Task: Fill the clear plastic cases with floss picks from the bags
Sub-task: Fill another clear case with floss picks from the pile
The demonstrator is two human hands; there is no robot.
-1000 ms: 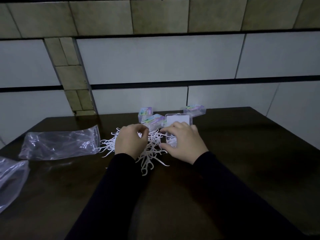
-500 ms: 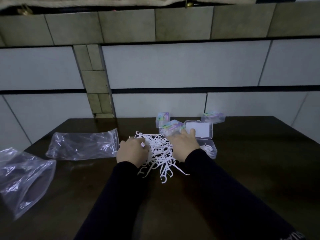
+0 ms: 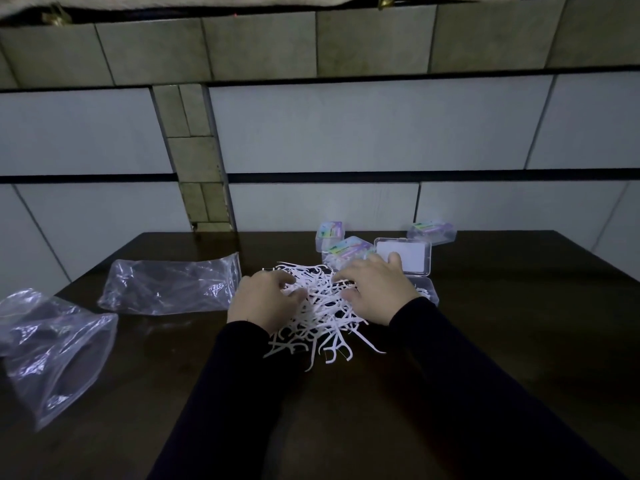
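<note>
A loose pile of white floss picks (image 3: 320, 317) lies on the dark table. My left hand (image 3: 263, 301) sits on the pile's left side, its fingers curled down around some picks. My right hand (image 3: 377, 292) rests on the pile's right side with fingers spread and fairly straight. Just behind and right of that hand is an open clear plastic case; its lid (image 3: 412, 261) stands up and its base (image 3: 429, 294) holds a few picks, partly hidden by my wrist. Three closed, labelled cases (image 3: 346, 252) (image 3: 330, 233) (image 3: 433, 232) stand at the back.
Two clear plastic bags lie to the left: one flat (image 3: 169, 287) beside the pile, another crumpled and gaping (image 3: 52, 344) near the table's left edge. A tiled wall rises right behind the table's (image 3: 519, 323) far edge.
My right hand has come off the open case and moved left onto the pile. My left hand has settled lower into the picks. The open case's base now shows.
</note>
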